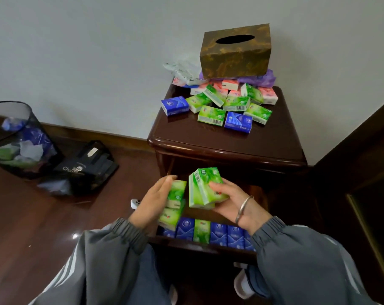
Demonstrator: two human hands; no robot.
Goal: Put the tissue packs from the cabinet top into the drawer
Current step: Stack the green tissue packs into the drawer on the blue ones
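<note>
Several green, blue and pink tissue packs (217,106) lie in a loose heap on the dark wooden cabinet top (226,139). Below it the drawer (200,244) stands pulled out, with a row of blue packs and one green pack (201,231) upright along its front. Over the drawer, my left hand (152,201) grips green packs (174,203) stacked one above the other. My right hand (231,200) holds two more green packs (205,189) side by side, just to the right of the left hand's stack.
A brown patterned tissue box (236,51) sits on plastic bags at the back of the cabinet top. On the floor to the left stand a mesh waste bin (17,139) and a black paper bag (87,166). Dark wooden furniture (362,172) borders the right.
</note>
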